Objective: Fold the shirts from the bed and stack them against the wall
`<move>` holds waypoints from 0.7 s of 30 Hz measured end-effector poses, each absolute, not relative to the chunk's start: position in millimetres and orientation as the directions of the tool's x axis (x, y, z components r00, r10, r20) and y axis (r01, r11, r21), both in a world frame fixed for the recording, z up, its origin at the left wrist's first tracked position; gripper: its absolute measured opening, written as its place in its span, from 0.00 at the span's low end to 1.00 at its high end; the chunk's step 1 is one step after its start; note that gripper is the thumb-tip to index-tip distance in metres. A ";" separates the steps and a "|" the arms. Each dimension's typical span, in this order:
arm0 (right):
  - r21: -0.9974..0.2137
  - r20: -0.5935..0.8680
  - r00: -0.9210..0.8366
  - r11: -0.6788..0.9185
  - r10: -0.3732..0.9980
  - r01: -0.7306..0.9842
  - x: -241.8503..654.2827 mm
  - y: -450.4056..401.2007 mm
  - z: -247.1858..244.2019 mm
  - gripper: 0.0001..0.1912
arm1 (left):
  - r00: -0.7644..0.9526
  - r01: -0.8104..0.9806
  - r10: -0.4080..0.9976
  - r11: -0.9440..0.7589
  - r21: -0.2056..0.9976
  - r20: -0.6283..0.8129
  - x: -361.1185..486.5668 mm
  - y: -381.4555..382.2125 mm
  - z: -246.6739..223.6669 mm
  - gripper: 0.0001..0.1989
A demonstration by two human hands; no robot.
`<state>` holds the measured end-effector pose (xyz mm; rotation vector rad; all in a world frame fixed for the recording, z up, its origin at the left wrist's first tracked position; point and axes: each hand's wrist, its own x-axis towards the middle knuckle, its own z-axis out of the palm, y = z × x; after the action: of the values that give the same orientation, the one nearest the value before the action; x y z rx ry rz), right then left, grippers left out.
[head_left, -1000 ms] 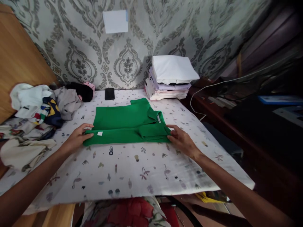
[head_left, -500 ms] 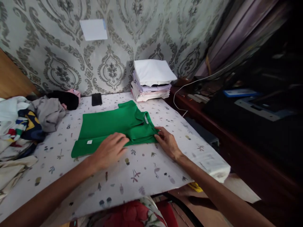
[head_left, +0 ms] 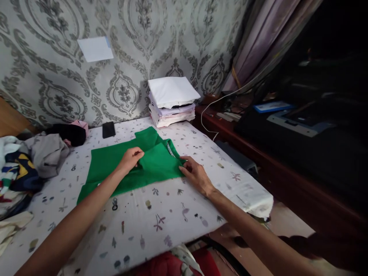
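A green garment (head_left: 112, 157) lies partly folded on the patterned white cloth of the table, its collar with a small label towards the right. My left hand (head_left: 131, 159) is closed in a pinch on a folded-over part of the garment near its middle. At the garment's right end, beside the collar, my right hand (head_left: 195, 173) pinches the edge between thumb and fingers. The garment's lower left part is partly hidden behind my left forearm.
Folded clothes (head_left: 172, 101) are stacked against the wall. A dark phone (head_left: 108, 130) lies at the back left, near a loose pile of clothes (head_left: 47, 153). A white cable (head_left: 202, 119) hangs by the dark red furniture (head_left: 258, 153) on the right.
My left hand has moved up and closed on the green fabric, and a flap now spreads over the middle. My right hand keeps its hold at the right end. The view has shifted slightly.
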<state>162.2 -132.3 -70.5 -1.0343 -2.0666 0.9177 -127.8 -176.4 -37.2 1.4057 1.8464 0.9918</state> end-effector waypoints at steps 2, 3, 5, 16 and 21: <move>-0.803 0.222 -0.476 0.436 0.851 0.406 161.6 -132.5 -70.4 0.19 | -0.316 0.555 0.949 0.192 0.809 -0.008 -134.5 -171.4 -45.2 0.06; -0.803 0.217 -0.474 0.432 0.853 0.410 161.4 -132.5 -70.5 0.20 | -0.320 0.613 0.946 0.167 0.772 0.049 -135.3 -171.4 -48.3 0.05; -0.800 0.214 -0.474 0.432 0.854 0.417 161.2 -132.2 -71.1 0.20 | -0.271 0.749 0.939 0.067 0.659 0.211 -131.8 -175.0 -51.2 0.04; -0.450 0.582 -0.571 0.814 0.580 0.368 137.5 -143.0 -47.7 0.14 | 0.243 0.947 0.942 -0.282 0.151 0.233 -88.4 -192.6 -55.4 0.24; -0.523 0.409 -0.702 0.780 0.583 0.342 74.0 -96.7 -27.0 0.15 | 0.239 0.907 0.960 -0.274 0.319 0.145 -107.7 -190.0 -55.5 0.27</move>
<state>74.0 -96.7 -27.0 -0.6872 -2.4001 0.5579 -107.7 -190.0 -55.5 2.3346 1.7804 0.4676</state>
